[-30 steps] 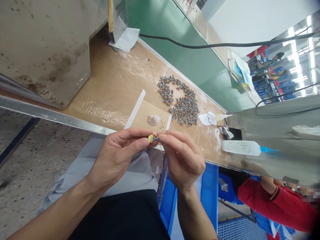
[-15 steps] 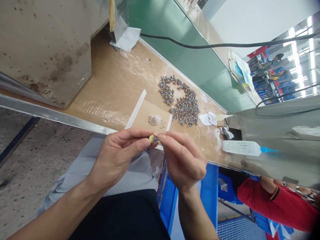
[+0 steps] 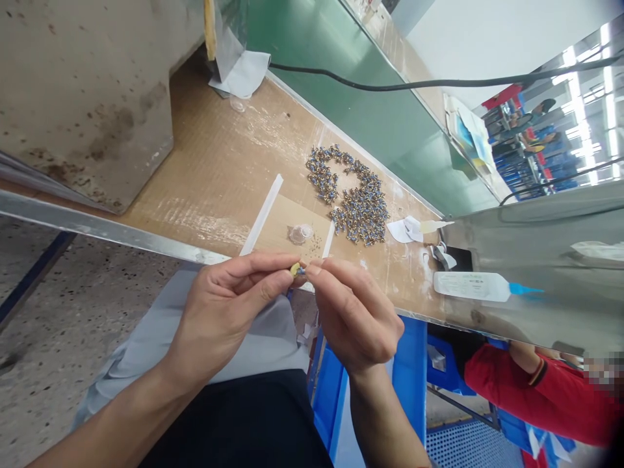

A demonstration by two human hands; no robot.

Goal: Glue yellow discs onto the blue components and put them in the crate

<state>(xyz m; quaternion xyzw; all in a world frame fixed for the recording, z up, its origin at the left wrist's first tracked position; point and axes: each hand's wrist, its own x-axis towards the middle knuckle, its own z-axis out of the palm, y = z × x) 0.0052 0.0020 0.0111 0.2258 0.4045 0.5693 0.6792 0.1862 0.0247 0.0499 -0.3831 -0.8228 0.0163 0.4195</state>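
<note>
Near the front edge of the bench, my left hand (image 3: 221,305) is closed, with thumb and index finger pinching a small yellow brass-like part (image 3: 295,268). A small blue piece (image 3: 301,271) sits against its right side. My right hand (image 3: 358,318) is also closed, its thumb and fingertips pinched at that blue piece; the tips hide most of it. Just beyond my hands a small clear plastic dish (image 3: 298,233) rests on the cardboard-covered bench (image 3: 214,188), with tiny grains (image 3: 316,243) scattered beside it. Farther back lies a pile of small blue-and-brass parts (image 3: 363,211).
A stained grey metal housing (image 3: 97,110) takes up the left. At right lie a white bottle with a blue nozzle (image 3: 470,286) and a pale nozzle tip (image 3: 433,226) on paper. A blue bin (image 3: 409,377) is below the bench. A person in red (image 3: 531,396) sits at lower right.
My right fingertips have shifted slightly left, closer to the yellow part. The left hand keeps the same pinch, and the view has moved only a little.
</note>
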